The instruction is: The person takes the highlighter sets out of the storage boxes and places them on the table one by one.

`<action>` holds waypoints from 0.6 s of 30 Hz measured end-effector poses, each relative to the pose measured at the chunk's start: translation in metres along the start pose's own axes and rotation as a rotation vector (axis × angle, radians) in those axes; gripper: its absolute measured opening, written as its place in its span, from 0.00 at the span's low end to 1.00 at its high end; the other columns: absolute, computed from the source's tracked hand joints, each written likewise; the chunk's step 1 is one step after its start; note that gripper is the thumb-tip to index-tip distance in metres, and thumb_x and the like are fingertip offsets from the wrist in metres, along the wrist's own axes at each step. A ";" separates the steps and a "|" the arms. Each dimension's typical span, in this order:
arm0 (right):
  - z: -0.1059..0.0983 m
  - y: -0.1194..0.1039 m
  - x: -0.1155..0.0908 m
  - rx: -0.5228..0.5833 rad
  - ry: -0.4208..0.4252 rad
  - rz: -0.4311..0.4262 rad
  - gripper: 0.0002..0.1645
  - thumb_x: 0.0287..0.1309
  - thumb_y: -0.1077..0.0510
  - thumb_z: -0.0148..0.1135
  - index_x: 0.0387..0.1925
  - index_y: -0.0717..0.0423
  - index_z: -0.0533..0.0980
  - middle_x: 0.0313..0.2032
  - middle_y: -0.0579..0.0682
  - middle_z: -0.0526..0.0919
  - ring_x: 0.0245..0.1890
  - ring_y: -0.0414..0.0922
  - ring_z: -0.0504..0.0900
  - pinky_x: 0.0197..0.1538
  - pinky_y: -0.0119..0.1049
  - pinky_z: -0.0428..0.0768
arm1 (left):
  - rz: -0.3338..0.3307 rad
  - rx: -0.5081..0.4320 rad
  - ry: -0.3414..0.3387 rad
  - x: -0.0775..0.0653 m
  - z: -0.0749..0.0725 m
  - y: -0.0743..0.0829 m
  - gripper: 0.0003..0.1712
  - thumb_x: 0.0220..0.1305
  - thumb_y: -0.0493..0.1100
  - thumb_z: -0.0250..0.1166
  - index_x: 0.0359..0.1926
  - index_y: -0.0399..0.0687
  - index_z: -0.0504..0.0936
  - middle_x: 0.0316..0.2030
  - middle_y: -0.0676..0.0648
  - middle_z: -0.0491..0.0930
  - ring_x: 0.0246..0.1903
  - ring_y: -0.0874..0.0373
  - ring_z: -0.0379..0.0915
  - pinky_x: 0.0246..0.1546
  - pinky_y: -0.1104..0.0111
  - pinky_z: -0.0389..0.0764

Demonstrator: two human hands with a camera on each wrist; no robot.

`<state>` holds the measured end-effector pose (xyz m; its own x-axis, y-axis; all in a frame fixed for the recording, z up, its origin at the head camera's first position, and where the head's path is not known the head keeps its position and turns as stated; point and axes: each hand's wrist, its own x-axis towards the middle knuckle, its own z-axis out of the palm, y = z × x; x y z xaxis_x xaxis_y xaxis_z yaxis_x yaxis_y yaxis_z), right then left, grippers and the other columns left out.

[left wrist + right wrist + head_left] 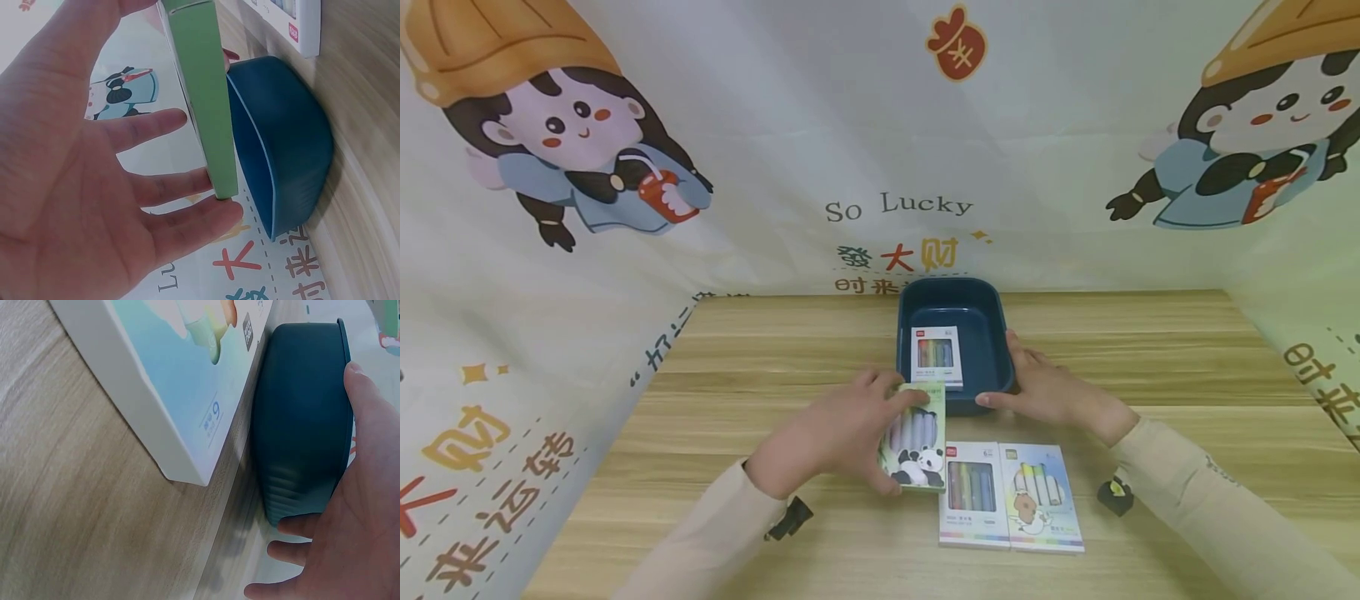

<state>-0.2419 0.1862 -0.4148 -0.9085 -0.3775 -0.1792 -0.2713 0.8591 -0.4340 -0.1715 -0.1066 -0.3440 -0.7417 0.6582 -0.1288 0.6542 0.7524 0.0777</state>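
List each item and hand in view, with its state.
Blue bin: upright, uncovered.
Inner white box: in the bin.
Outer white box: flat on the table.
Bear box: flat beside it.
Panda box: held above the table.
Left hand: gripping the panda box.
Right hand: touching the bin.

Left sleeve [707, 533]: I am wearing long, pale cream fabric, looking plain along its visible length and ending in a close-fitting cuff at the wrist.
Left wrist block [789, 518]: Small, black and angular, it is jutting out beside my cuff.
Right sleeve [1232, 508]: I am wearing the same cream colour, the cloth creasing lightly along the forearm.
Sleeve mark [1221, 468]: Small and dark, it is showing along the right forearm, too blurred for reading.
Right wrist block [1116, 496]: Black again, it is displaying a small yellowish patch.
Hands: My left hand [842, 429] and right hand [1048, 387] are showing bare beyond the cuffs.
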 end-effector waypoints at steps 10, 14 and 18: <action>0.001 0.002 0.000 0.012 -0.004 -0.002 0.74 0.54 0.18 0.50 0.77 0.58 0.28 0.78 0.64 0.41 0.76 0.68 0.49 0.70 0.69 0.59 | -0.015 0.001 -0.002 -0.006 0.006 0.003 0.60 0.35 0.67 0.78 0.71 0.57 0.65 0.68 0.41 0.67 0.64 0.46 0.65 0.60 0.54 0.78; 0.002 0.002 0.001 0.010 -0.003 0.006 0.73 0.54 0.19 0.51 0.77 0.57 0.28 0.78 0.64 0.42 0.75 0.69 0.50 0.70 0.69 0.60 | -0.019 -0.005 -0.003 -0.008 0.008 0.004 0.60 0.36 0.66 0.78 0.71 0.56 0.65 0.68 0.40 0.67 0.62 0.46 0.65 0.59 0.55 0.78; 0.002 0.003 0.002 0.005 -0.004 0.016 0.74 0.52 0.17 0.50 0.78 0.56 0.27 0.78 0.65 0.45 0.75 0.68 0.52 0.70 0.68 0.61 | -0.016 0.001 -0.001 -0.008 0.011 0.003 0.60 0.35 0.66 0.78 0.71 0.55 0.66 0.68 0.39 0.67 0.62 0.45 0.66 0.60 0.54 0.78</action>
<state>-0.2436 0.1874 -0.4179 -0.9114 -0.3651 -0.1898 -0.2550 0.8631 -0.4359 -0.1617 -0.1095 -0.3534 -0.7519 0.6462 -0.1306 0.6425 0.7627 0.0745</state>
